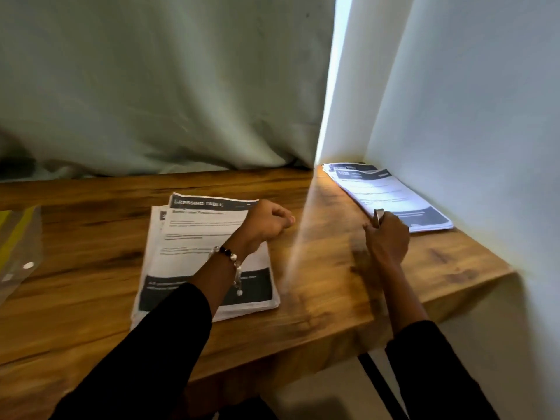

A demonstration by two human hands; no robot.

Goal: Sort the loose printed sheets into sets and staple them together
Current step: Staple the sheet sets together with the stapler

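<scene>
Black-sleeved arms reach over the desk [91, 237]: left hand [266, 221], curled and holding nothing, rests on the near stack of sheets [194, 237], light, limp paper best pinched at a corner; right hand [388, 237] grips a small object [378, 215] beside the far stack [394, 195].

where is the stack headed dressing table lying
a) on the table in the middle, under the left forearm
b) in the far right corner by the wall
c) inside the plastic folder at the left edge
a: the stack headed DRESSING TABLE lies mid-table with the left hand and forearm over it.
</scene>
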